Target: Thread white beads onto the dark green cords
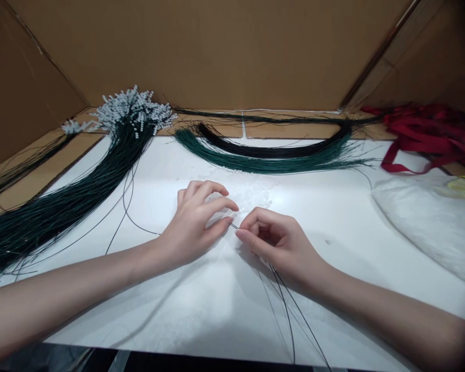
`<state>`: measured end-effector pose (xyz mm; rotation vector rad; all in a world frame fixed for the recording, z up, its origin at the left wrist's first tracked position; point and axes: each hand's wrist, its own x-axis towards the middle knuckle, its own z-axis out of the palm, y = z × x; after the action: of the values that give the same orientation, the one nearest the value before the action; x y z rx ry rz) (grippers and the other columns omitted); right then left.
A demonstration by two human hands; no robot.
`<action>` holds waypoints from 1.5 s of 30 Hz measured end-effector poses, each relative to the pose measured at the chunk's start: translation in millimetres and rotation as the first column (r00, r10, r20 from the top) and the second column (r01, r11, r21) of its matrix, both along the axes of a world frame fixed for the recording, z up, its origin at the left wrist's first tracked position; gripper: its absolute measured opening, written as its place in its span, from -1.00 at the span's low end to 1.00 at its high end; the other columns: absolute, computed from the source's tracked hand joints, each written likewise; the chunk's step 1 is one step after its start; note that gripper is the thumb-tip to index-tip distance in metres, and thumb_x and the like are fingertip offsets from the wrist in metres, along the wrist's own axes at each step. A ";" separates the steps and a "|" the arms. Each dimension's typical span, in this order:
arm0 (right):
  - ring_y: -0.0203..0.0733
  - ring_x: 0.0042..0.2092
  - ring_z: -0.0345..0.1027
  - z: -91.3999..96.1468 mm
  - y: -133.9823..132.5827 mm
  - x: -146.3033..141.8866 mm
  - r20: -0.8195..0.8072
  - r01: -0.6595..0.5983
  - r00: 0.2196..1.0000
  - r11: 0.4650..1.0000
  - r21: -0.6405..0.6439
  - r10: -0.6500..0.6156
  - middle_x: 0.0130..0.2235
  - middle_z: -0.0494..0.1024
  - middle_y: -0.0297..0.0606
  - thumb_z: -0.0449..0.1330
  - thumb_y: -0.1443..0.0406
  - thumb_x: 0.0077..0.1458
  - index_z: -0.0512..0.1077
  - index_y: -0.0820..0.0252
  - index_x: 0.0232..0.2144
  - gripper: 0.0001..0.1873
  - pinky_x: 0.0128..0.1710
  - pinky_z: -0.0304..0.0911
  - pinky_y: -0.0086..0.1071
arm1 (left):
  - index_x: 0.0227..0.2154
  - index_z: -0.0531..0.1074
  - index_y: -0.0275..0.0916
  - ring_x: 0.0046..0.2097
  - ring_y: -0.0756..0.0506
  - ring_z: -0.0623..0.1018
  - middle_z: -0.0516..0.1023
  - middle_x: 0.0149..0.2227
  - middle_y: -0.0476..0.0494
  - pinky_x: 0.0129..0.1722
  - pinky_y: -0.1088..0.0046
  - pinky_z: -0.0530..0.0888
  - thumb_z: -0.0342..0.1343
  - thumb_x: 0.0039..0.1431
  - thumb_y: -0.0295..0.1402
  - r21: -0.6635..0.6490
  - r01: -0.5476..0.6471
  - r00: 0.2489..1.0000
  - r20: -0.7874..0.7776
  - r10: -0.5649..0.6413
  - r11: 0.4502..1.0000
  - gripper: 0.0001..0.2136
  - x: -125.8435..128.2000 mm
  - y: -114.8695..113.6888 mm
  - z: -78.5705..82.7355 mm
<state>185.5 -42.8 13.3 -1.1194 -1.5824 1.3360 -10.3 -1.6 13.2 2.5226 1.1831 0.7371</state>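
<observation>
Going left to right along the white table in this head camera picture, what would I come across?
Dark green wire bundle with white tips → left hand → tip of the thin black wire → right hand → clear plastic bag.

head view looks forward and down; close over white table (333,217)

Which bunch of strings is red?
The tangled bunch at the back right; the left bunch and the curved middle bunch are dark green or black.
</observation>
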 end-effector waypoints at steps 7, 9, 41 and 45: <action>-0.38 -0.51 0.09 -1.2 -1.0 -0.3 -0.010 -0.004 1.000 1.000 -0.016 0.004 -0.54 0.25 -0.46 0.21 0.21 0.22 0.39 0.21 -0.41 -0.79 -0.52 0.01 -0.42 | -0.31 0.51 -0.14 0.07 -0.25 0.29 0.43 0.01 -0.13 -0.02 0.13 0.17 0.11 0.25 -0.44 -0.017 0.038 0.999 0.001 -0.038 0.999 -0.90 0.0 -0.3 0.5; -0.38 -0.51 0.09 -1.1 -1.2 -0.8 -0.018 -0.005 1.000 1.000 -0.022 0.004 -0.54 0.25 -0.46 0.22 0.21 0.22 0.39 0.21 -0.42 -0.78 -0.52 0.01 -0.42 | -0.32 0.50 -0.16 0.06 -0.24 0.29 0.44 -0.01 -0.13 -0.03 0.14 0.17 0.11 0.26 -0.45 -0.016 0.047 0.999 0.006 -0.047 0.999 -0.91 0.2 -1.0 1.4; -0.41 -0.52 0.10 -0.3 -1.6 1.8 -0.103 0.000 0.995 0.999 -0.051 -0.005 -0.55 0.23 -0.48 0.19 0.31 0.23 0.38 0.19 -0.40 -0.86 -0.53 0.00 -0.44 | -0.19 0.48 -0.23 -0.17 0.00 0.55 0.57 -0.24 -0.06 -0.11 0.49 0.46 0.28 0.16 -0.52 -0.264 0.390 0.773 0.615 -0.158 0.882 -0.82 -8.7 5.4 0.0; -0.41 -0.52 0.09 -1.0 -1.4 1.8 -0.104 -0.008 0.995 0.999 -0.048 0.003 -0.55 0.22 -0.48 0.18 0.30 0.23 0.38 0.19 -0.40 -0.85 -0.53 -0.01 -0.44 | -0.18 0.48 -0.23 -0.17 0.00 0.56 0.57 -0.24 -0.05 -0.12 0.49 0.47 0.27 0.16 -0.52 -0.274 0.384 0.768 0.625 -0.140 0.882 -0.81 -8.0 4.5 0.6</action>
<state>187.4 -44.2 12.2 -1.0582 -1.4862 1.4198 -18.3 2.9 13.8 1.8578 0.6433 0.9961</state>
